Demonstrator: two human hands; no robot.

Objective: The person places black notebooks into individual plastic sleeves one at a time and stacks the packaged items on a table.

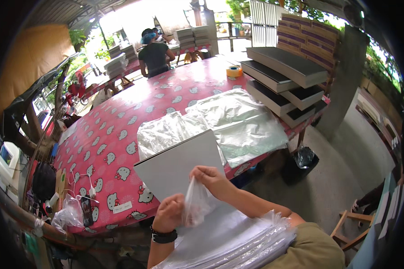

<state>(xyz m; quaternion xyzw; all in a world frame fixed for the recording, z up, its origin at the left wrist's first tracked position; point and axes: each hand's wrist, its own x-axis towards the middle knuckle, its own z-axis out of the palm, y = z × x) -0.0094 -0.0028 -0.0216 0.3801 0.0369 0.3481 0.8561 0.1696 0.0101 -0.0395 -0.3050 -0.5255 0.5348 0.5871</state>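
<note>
A clear plastic bag (196, 204) hangs gathered between my two hands. My right hand (207, 180) pinches its upper edge, and my left hand (169, 212), with a dark band at the wrist, is closed at its left side. Just beyond them a thick block with a pale grey face (179, 166) rests at the table's near edge, tilted in view. Below my hands lies a stack of white sheets in clear plastic (238, 240), close against my body. Flat clear plastic bags (242, 119) are spread on the table behind the block.
Thick dark-covered books (285, 74) are stacked at the table's right end, near an orange tape roll (234, 71). A phone (86, 210) and white cables lie at the left on the pink tablecloth (98, 152). Another person (155, 56) stands beyond the table. A wooden stool (352, 228) is at right.
</note>
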